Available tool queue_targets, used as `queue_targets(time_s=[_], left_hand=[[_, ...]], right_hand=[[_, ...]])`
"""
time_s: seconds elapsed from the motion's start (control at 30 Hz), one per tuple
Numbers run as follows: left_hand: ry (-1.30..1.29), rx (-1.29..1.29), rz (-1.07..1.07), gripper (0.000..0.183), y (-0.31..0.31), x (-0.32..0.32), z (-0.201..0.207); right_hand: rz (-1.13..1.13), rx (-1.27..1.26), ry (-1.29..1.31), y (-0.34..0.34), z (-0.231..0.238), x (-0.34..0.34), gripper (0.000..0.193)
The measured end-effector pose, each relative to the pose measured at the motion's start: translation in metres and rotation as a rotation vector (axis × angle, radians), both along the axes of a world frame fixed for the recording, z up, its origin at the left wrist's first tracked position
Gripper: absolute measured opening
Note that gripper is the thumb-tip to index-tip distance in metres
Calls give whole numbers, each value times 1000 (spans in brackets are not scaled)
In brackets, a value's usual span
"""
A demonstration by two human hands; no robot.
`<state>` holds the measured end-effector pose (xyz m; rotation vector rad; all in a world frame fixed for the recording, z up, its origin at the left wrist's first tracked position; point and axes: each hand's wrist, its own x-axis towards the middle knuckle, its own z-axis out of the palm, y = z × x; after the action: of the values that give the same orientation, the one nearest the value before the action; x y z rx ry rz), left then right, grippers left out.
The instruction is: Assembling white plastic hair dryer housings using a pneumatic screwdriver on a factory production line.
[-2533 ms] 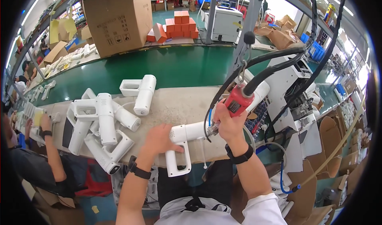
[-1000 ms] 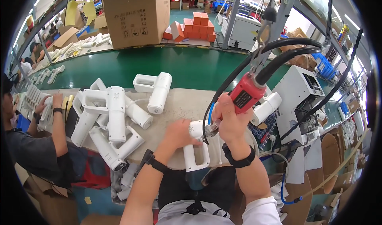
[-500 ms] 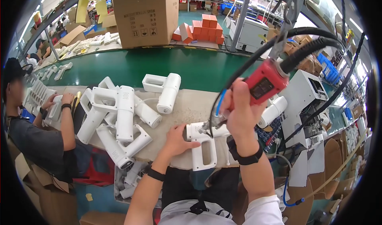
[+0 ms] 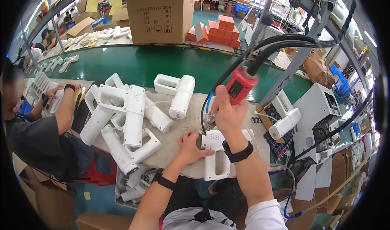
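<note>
Head view: the right hand [image 4: 230,115] grips a red, boxy, corded driver [image 4: 241,85]; left-hand fingers [image 4: 189,135] hold a white plastic handled housing [image 4: 213,139] on the beige counter [image 4: 183,126]. Apparent step: screwdriving, next calling for careful driver alignment.

A large brown cardboard carton [image 4: 160,4] is bearing lines of dark print [image 4: 157,14] above three square handling symbols [image 4: 158,29]. A boxy red handheld tool [image 4: 245,87] is carrying a dark rectangular label [image 4: 235,89], its print being too small to read.

Piled white housings [image 4: 133,126] block left; black cables [image 4: 262,57] arch over right hand [image 4: 231,113]; room over green surface [image 4: 142,60].
</note>
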<state>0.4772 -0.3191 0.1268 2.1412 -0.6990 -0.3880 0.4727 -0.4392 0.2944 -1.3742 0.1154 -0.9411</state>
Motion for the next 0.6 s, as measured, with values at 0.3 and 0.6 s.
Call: queue_targets(time_s=[0.3,0.6], left_hand=[[-2,7,-6,91,-7,-3,16],[-32,33,57,109,-2,-13,25]], right_hand=[[-29,-53,-48,0,5,-12,21],[48,-104,-95,14,31,-43,26]])
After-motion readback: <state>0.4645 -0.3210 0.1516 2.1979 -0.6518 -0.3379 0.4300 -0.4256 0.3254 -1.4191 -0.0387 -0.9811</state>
